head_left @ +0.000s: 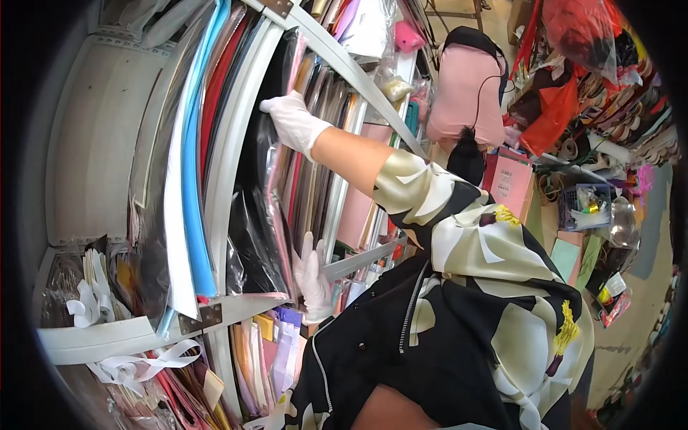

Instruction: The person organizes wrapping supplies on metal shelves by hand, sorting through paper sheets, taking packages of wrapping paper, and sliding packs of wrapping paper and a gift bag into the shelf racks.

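Note:
My right hand (pixel 297 127), in a white glove, reaches across to the shelf. Its thumb and fingers close around the upper part of a glossy black, plastic-wrapped sheet pack (pixel 252 247) with a pink edge. The pack stands upright in a shelf compartment, bulging at its lower part. My left hand (pixel 312 281), also gloved in white, is lower down, just right of the pack's pink edge. Its fingers point upward and are apart; whether they touch the pack I cannot tell.
White shelf frames (pixel 240 143) divide upright sheets, including a blue sheet (pixel 192 172). White ribbon (pixel 147 365) hangs over lower folders. A pink padded stool (pixel 467 93), a purple basket (pixel 584 206) and red plastic bags (pixel 580 32) are to the right.

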Tool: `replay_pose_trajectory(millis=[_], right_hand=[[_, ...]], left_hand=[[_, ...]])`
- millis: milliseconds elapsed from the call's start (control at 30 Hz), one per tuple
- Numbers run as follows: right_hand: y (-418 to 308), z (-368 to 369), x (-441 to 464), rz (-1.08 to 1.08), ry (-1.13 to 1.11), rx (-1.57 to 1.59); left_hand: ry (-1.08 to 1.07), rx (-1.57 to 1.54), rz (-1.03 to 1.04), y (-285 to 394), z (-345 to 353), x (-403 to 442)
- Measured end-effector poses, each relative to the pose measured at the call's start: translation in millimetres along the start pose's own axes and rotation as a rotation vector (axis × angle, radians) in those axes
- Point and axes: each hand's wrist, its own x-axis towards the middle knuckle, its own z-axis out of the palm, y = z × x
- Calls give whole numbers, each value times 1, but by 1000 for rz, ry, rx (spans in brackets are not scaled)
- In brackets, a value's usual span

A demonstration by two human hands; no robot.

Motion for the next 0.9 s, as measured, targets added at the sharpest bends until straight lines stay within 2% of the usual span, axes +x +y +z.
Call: replay_pose_trajectory(millis=[33, 67, 133, 233, 267, 300, 333, 367, 400, 433, 467, 500, 533, 567, 600, 633, 767, 800, 867, 900], right_hand=[[-31, 7, -45, -19, 102, -167], [-28, 8, -39, -9, 102, -229], [-17, 1, -21, 29, -84, -318], [-8, -9, -12, 79, -94, -111], [-10, -8, -13, 94, -118, -138], [-16, -6, -15, 106, -141, -167], [-21, -5, -18, 121, -165, -199], [-14, -1, -7, 117, -94, -230], [-14, -6, -6, 132, -145, -186], [-14, -15, -6, 148, -197, -140], [-15, -18, -3, 160, -251, -93], [8, -23, 29, 85, -200, -40], [9, -38, 31, 132, -292, -14], [19, -35, 43, 120, -237, -40], [34, -35, 66, 105, -180, -66], [1, -30, 17, 95, -145, -189], [-44, -21, -28, 263, -101, -329], [-50, -23, -34, 283, -148, -310], [-47, -19, -21, 327, -66, -401], [-46, -19, -16, 324, -53, -415]], left_hand=[[-59, -41, 48, -1, -6, -2], [-117, -82, 98, -2, -12, -4], [-239, -167, 206, 1, -17, -6], [-21, -315, 141, 16, 0, -3], [67, -343, 129, 20, 4, -2], [64, -473, 49, 23, 0, 1], [117, -556, 41, 26, -2, 5], [174, -638, 34, 28, -2, 8], [238, -719, 28, 31, -1, 10], [166, -619, 92, 31, 0, 15], [178, -618, 50, 29, -6, 21], [190, -617, 10, 26, -18, 27], [202, -618, -28, 28, -14, 31], [386, -652, -39, 26, -5, 32], [371, -645, -6, 26, -11, 33], [354, -639, 21, 24, -20, 36], [383, -643, 93, 28, -2, 41], [397, -630, 104, 30, 1, 42], [428, -350, 202, 34, 11, 48], [429, -378, 197, 40, 15, 52]])
